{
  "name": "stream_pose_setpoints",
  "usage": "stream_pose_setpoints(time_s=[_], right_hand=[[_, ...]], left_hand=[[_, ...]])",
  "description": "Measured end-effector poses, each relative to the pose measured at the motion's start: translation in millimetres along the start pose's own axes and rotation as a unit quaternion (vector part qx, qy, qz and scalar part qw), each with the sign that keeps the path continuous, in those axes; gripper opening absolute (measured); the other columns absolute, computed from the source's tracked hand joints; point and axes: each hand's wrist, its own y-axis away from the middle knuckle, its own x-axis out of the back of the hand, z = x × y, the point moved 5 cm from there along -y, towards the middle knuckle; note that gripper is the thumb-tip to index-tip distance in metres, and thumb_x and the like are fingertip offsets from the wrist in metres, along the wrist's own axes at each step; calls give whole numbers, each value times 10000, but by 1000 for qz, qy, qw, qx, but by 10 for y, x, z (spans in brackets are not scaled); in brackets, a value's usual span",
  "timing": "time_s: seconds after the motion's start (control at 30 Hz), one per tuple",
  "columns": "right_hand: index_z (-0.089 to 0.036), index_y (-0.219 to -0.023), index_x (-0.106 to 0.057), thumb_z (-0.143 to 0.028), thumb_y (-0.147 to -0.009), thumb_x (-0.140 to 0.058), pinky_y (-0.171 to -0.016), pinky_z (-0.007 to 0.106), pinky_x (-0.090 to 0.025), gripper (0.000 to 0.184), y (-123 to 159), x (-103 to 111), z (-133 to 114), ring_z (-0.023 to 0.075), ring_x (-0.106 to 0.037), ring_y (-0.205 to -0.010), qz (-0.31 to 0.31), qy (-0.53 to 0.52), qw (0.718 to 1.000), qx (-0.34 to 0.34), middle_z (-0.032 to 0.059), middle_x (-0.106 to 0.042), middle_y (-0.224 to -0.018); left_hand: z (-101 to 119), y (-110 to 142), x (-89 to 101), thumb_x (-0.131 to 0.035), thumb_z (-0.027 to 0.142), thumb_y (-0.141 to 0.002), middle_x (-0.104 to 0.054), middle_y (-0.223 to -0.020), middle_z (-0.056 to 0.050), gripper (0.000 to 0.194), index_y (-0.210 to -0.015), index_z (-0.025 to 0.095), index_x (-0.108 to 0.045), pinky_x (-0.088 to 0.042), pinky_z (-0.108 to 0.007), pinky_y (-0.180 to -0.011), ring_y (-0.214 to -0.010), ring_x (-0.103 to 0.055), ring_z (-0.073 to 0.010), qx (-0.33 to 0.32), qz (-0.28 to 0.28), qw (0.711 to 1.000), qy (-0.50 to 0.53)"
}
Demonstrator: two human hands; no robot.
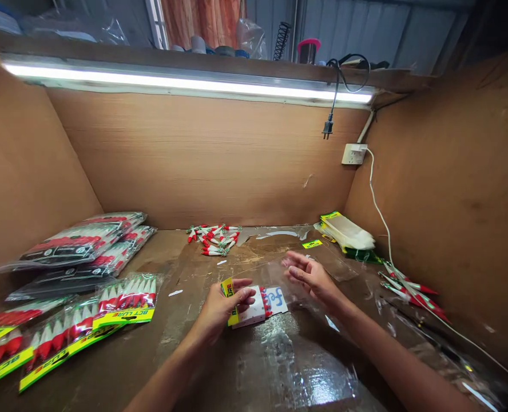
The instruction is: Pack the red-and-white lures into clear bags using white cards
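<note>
My left hand is closed on a yellow-labelled packet with "LURE" lettering, at the middle of the table. Against it lies a small white box with red marks and blue handwriting, partly under my fingers. Whether the box sits inside the packet or beneath it, I cannot tell. Right of the box, my right hand hovers with its fingers loosely curled and apart, with no clear object in them. Beyond that hand lies a loose yellow label.
Red-and-white fishing lures lie in a pile at the back. Packed lure bags and stacked larger packs fill the left side. Clear bags are stacked back right, near more lures and a white cable.
</note>
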Motion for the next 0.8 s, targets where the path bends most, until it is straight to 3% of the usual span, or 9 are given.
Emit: stream_pose_setpoints(time_s=[0.03, 0.1, 0.2, 0.33, 0.5, 0.7, 0.8], right_hand=[[-174, -1162, -670, -481, -749, -776, -770, 356, -533, 526, -18, -30, 83, 204, -680, -828, -39, -55, 996, -54, 119, -720, -1046], [-154, -967, -723, -435, -691, -830, -671, 297, -505, 408, -14, -87, 172, 150, -642, -671, -75, -114, 986, -100, 71, -728, -844], [-158, -857, -728, -409, -698, -828, -604, 249, -450, 313, 9, -114, 184, 114, -582, -613, -32, -127, 988, -76, 20, -690, -739], [-152, -754, -708, -444, -732, -796, -545, 227, -396, 305, 18, -157, 209, 92, -517, -553, -3, -106, 992, -66, -3, -647, -668], [-138, -837, -712, -521, -763, -761, -506, 201, -372, 394, 32, -221, 300, 76, -529, -515, -40, -150, 979, -129, 13, -656, -688], [-164, -954, -736, -500, -747, -788, -620, 227, -468, 398, 143, -352, 286, 118, -623, -723, -129, -205, 955, -173, 71, -700, -970], [-146, -924, -752, -488, -780, -763, -562, 196, -417, 371, 173, -406, 278, 68, -539, -591, -160, -168, 961, -150, 25, -675, -810]], left_hand=[[13, 8, -21, -845, 433, -693, -752, -881, -101, 533, -1110, 138, -690, -539, -262, -670, -734, -700, -179, -4, -10, 1000, -15], [28, 7, -50, -864, 440, -653, -717, -742, -56, 504, -1013, 120, -714, -497, -238, -581, -602, -643, -143, -22, -21, 998, -50], [27, -38, -7, -847, 473, -651, -657, -628, -24, 418, -813, 111, -715, -442, -217, -514, -518, -567, -114, -49, -9, 994, -96], [45, -115, 110, -737, 544, -749, -680, -674, -41, 426, -811, 122, -727, -402, -207, -468, -481, -537, -106, -76, -7, 985, -156], [167, -104, 185, -705, 559, -761, -677, -678, -36, 431, -768, 130, -742, -376, -202, -443, -465, -500, -97, -109, -8, 973, -203], [320, -55, 249, -714, 526, -764, -616, -595, -1, 400, -825, 132, -742, -354, -197, -434, -456, -475, -98, -139, -14, 953, -269], [377, -32, 262, -653, 512, -833, -629, -609, -10, 392, -806, 130, -738, -380, -200, -470, -493, -507, -109, -160, -49, 935, -312]])
